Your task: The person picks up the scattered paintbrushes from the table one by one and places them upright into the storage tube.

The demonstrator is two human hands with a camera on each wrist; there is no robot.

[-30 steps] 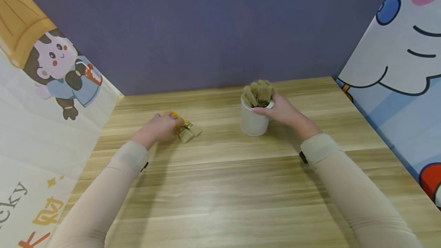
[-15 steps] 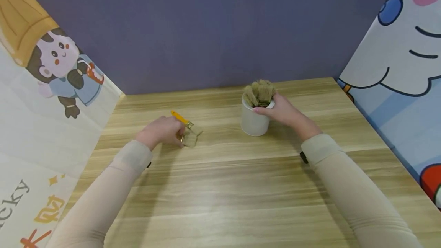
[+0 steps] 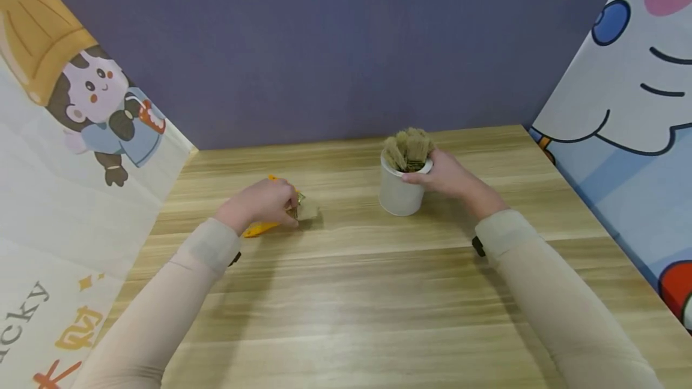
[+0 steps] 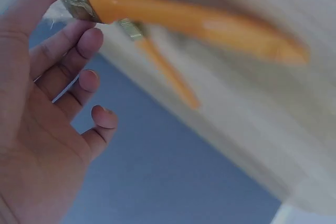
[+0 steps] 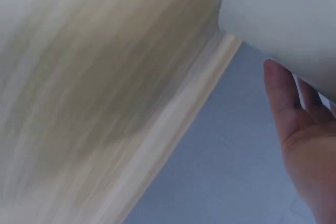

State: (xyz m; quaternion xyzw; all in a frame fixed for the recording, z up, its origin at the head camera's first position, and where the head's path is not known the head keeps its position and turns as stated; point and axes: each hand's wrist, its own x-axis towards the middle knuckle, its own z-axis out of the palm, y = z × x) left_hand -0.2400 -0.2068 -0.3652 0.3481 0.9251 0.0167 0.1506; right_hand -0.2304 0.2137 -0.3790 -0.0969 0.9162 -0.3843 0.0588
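Observation:
My left hand [image 3: 262, 203] pinches a flat paintbrush by its metal ferrule, between thumb and forefinger. In the left wrist view the orange handle of this paintbrush [image 4: 205, 24] points away from the palm, and the other fingers are loosely bent. Beyond it a second orange-handled paintbrush [image 4: 168, 74] lies on the table, mostly covered by the hand in the head view. My right hand [image 3: 454, 177] holds a white cylindrical cup [image 3: 399, 194] near its rim, thumb at the front. Several paintbrushes [image 3: 408, 147] stand in this cup, bristles up; their handles are hidden inside.
The wood-grain table [image 3: 346, 299] runs back to a purple-grey wall [image 3: 335, 47]. A printed cartoon panel [image 3: 32, 197] borders the left side, another cartoon panel [image 3: 622, 113] the right.
My left hand has picked up the nearer paintbrush by its ferrule, its handle now swung towards the front left. The second brush stays behind it. The right hand and cup keep their place.

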